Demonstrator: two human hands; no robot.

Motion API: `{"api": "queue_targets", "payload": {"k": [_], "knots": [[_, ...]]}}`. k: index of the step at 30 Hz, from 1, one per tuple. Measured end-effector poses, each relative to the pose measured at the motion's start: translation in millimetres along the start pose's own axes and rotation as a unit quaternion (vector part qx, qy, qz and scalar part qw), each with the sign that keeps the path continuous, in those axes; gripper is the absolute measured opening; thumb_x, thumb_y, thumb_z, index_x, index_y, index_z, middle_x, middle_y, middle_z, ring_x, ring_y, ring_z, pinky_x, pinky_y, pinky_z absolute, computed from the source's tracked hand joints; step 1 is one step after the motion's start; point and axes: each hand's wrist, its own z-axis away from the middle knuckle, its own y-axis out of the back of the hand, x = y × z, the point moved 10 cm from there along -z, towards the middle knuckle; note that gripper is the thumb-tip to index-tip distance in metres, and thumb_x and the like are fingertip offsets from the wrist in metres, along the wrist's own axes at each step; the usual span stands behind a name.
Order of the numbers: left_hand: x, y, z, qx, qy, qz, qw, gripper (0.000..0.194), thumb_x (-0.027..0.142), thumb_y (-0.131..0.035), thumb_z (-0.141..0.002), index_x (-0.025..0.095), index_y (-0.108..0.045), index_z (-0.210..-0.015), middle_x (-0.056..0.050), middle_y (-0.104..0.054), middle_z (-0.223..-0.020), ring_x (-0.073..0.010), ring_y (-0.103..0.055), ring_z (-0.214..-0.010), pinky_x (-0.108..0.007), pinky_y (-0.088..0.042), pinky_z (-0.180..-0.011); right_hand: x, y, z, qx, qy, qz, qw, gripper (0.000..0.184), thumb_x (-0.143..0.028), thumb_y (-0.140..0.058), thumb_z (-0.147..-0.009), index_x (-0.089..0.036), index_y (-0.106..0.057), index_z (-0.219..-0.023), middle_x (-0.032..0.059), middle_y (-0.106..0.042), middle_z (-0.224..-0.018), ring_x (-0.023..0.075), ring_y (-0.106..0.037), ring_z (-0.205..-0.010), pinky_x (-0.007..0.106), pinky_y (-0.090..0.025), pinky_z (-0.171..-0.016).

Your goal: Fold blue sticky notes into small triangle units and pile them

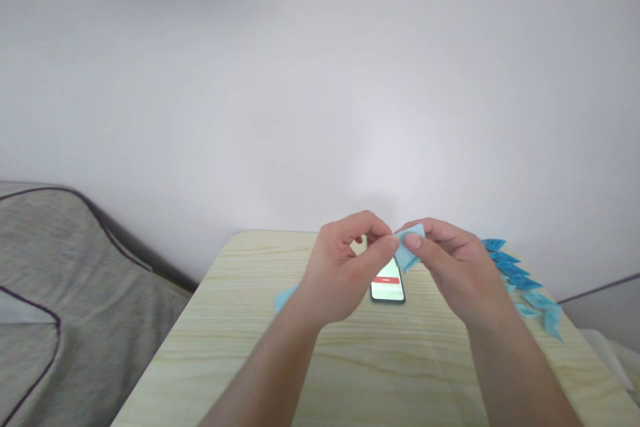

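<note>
A small folded piece of light blue paper (408, 257) is held up between my two hands, above the table. My left hand (345, 267) pinches its left corner between thumb and index finger. On the other side my right hand (457, 267) grips it, with the thumb pressed flat on its face and the fingers behind. Below and behind the paper lies a smartphone (388, 290) with a lit screen, partly covered by my hands. Another light blue piece of paper (285, 297) shows beside my left wrist, mostly hidden by the forearm.
Several folded paper pieces in darker blue (515, 279) and light blue (540, 300) lie along the right edge of the pale wooden table (240, 327). A white wall (300, 93) stands behind it. Grey fabric with dark piping (100, 320) is at the left.
</note>
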Motion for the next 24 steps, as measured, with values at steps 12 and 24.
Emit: {"api": "queue_targets", "payload": {"k": [12,24], "knots": [[-28,-5.9,-3,0.029,0.087,0.137,0.986,0.015,0.032,-0.067,-0.09,0.019,-0.061,-0.086,0.001,-0.063,-0.072,-0.0132,-0.062,-0.068,-0.025,-0.049,-0.064,8,2,-1,0.01,-0.023,-0.052,0.998,0.042,-0.033,-0.08,-0.085,-0.029,-0.063,-0.123,0.0009,-0.076,-0.093,0.0168,-0.071,-0.07,0.033,-0.058,-0.072],[-24,-5.9,-1,0.019,0.072,0.134,0.988,0.019,0.021,-0.068,-0.089,0.023,-0.059,-0.106,0.003,-0.065,-0.074,-0.0119,-0.062,-0.072,-0.026,-0.049,-0.072,7,-3,-2,-0.004,-0.027,-0.047,0.999,0.048,-0.03,-0.082,-0.084,-0.03,-0.06,-0.127,0.0013,-0.075,-0.099,0.0172,-0.068,-0.079,0.034,-0.061,-0.071]]}}
